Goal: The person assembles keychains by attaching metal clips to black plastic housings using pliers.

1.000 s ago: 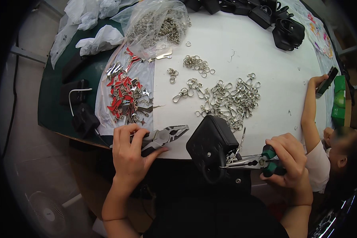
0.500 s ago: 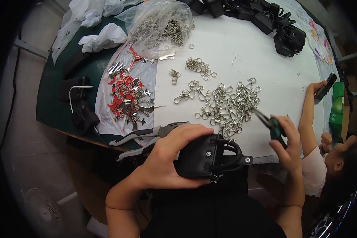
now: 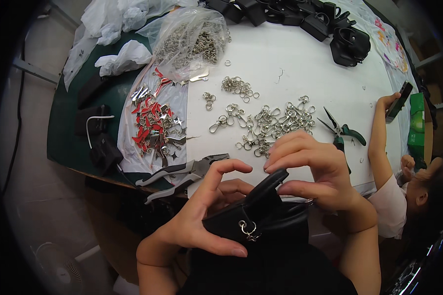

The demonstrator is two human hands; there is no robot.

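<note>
A small black handbag [image 3: 234,216] tilts in my left hand [image 3: 197,216], whose thumb and fingers wrap its body. At its side hangs a silver ring [image 3: 248,228] with a short bit of chain. My right hand [image 3: 315,172] pinches the end of the bag's black strap [image 3: 267,189] between thumb and fingers. Beyond that hand, green-handled long-nose pliers [image 3: 340,132] lie spread on the white table surface. Silver swivel clasps with rings [image 3: 280,120] form a pile just past my hands. Larger grey-handled pliers [image 3: 182,174] rest at the table edge beside my left hand.
Red and silver charms [image 3: 155,125] lie on plastic at left, near black chargers [image 3: 103,147]. Loose split rings [image 3: 238,86] and a clear bag of rings [image 3: 189,42] sit farther back. Black handbags [image 3: 349,46] line the far edge. Another person [image 3: 386,201] at right holds a phone [image 3: 399,102].
My right hand has let go of the green-handled pliers, now on the table, and moved left onto the bag's strap. My left hand has turned and tilted the bag.
</note>
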